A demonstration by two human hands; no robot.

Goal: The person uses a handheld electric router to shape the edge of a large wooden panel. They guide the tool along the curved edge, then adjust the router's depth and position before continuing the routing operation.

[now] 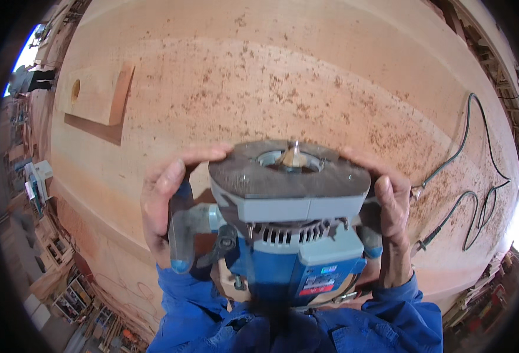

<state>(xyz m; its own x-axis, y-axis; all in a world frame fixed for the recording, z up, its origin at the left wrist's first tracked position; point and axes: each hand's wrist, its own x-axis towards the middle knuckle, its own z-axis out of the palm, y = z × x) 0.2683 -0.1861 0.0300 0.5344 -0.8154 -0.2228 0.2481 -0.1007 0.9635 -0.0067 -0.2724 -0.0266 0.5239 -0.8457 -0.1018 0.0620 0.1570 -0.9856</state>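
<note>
A blue and grey wood router (297, 259) is turned base-up in front of my body. Its dark flat base plate (241, 176) faces upward, and a router bit (294, 156) stands up through the round opening. My left hand (164, 191) closes on the router's left side, fingertips at the plate's edge, beside the left handle (183, 229). On the opposite side, my right hand (392, 203) grips the plate's right edge, its thumb raised near the right handle (370, 238). Parts of both palms are hidden behind the handles.
Brown wood chips (289, 94) lie scattered over a broad wooden tabletop (171, 53). A wood block (97, 94) with a round hole rests at the far left. A dark cord (468, 132) loops along the right. At the far left edge, another person (30, 81) stands beyond the table.
</note>
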